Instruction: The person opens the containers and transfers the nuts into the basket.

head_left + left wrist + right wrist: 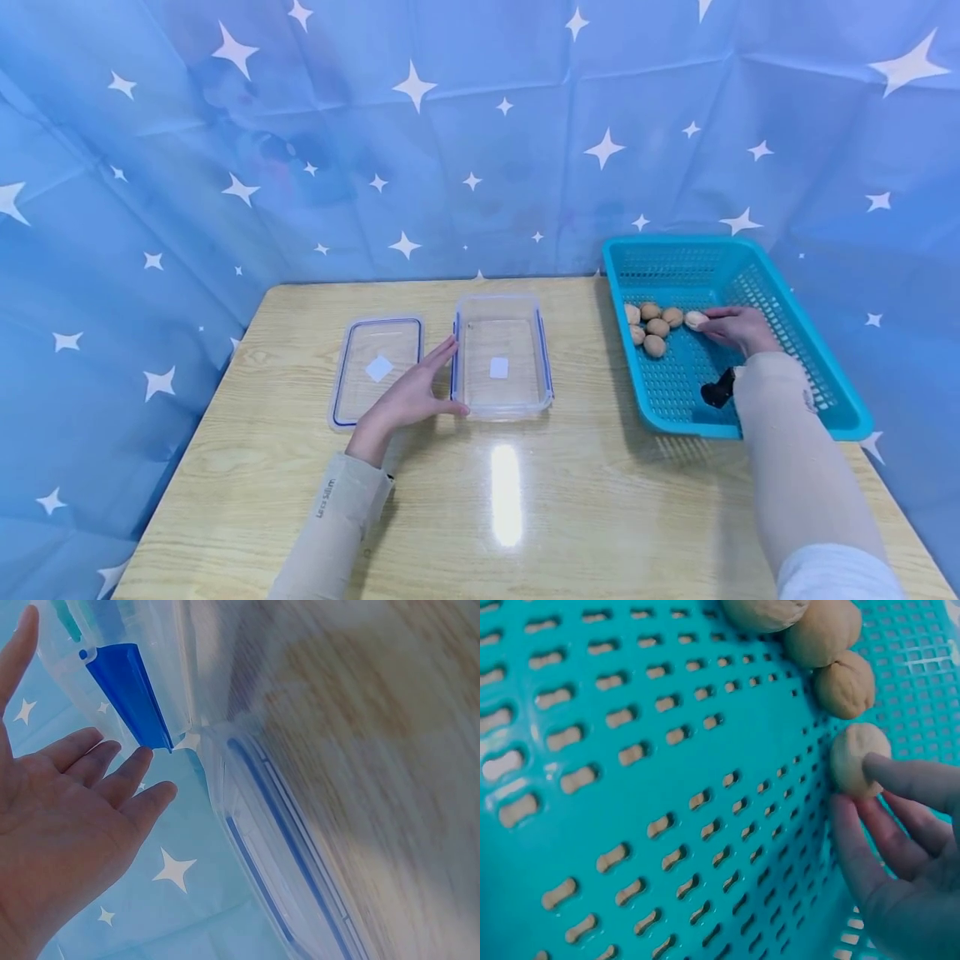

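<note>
In the head view my right hand [742, 329] reaches into the turquoise basket [678, 241] and pinches a pale walnut [694, 320] between thumb and fingers. The right wrist view shows the thumb on one side of that walnut [855, 759] and fingertips on the other. Several more walnuts [657, 327] lie grouped at the basket's left side. My left hand [411, 396], fingers extended and thumb spread, rests along the left side of a clear lidless container [517, 333]. In the left wrist view its fingertips are right by a blue latch flap [131, 694].
A clear lid [360, 367] with a blue seal lies flat left of the container, partly under the left hand's reach. All stand on a wooden table [585, 500]. Behind it hangs a blue curtain [487, 142] with white stars.
</note>
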`<act>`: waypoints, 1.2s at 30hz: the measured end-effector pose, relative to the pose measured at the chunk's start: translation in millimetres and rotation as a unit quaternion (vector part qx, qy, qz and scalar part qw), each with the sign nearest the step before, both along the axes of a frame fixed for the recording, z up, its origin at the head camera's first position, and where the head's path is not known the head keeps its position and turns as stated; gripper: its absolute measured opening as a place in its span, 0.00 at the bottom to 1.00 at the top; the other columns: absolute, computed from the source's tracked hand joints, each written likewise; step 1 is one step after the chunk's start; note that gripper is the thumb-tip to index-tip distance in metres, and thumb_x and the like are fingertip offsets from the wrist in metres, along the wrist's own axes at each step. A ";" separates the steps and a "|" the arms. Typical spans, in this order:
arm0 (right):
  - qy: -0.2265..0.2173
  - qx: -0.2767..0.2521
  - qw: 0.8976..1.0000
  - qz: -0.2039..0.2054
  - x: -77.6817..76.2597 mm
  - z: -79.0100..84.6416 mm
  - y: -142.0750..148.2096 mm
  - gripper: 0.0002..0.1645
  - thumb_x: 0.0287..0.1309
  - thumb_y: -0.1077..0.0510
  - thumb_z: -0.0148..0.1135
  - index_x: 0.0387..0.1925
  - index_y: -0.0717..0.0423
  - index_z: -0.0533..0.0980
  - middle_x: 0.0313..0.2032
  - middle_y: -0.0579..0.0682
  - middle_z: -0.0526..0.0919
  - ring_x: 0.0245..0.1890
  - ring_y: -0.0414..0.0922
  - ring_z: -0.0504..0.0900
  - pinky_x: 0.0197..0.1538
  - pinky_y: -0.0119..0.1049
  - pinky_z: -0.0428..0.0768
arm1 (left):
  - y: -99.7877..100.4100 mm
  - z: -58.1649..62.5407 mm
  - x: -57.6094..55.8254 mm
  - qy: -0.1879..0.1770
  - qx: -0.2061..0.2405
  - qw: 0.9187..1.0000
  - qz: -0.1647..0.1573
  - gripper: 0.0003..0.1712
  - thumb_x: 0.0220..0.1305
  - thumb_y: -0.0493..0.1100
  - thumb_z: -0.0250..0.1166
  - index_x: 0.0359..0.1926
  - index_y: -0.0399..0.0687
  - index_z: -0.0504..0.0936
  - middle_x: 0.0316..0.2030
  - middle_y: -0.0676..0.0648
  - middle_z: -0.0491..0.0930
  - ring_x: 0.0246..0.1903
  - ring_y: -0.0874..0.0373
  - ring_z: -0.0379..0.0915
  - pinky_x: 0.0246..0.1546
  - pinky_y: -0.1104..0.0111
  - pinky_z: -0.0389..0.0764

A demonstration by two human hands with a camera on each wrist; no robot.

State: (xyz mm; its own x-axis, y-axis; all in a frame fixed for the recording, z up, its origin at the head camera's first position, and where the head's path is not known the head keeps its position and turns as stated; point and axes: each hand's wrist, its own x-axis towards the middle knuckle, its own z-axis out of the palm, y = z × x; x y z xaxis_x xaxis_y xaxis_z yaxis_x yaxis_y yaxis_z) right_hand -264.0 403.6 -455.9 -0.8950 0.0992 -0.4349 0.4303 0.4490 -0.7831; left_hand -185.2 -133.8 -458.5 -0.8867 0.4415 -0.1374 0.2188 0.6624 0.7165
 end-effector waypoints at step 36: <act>0.108 -0.082 0.989 -0.053 -3.6 25.3 -15.1 0.30 0.68 0.45 0.58 0.68 0.46 0.66 0.48 0.30 0.73 0.47 0.25 0.75 0.51 0.17 0.80 | 3.5 1.2 0.0 0.008 -0.014 1.000 0.003 0.63 0.51 0.56 0.78 0.79 0.50 0.49 0.81 0.51 0.42 0.79 0.44 0.41 0.76 0.45 0.54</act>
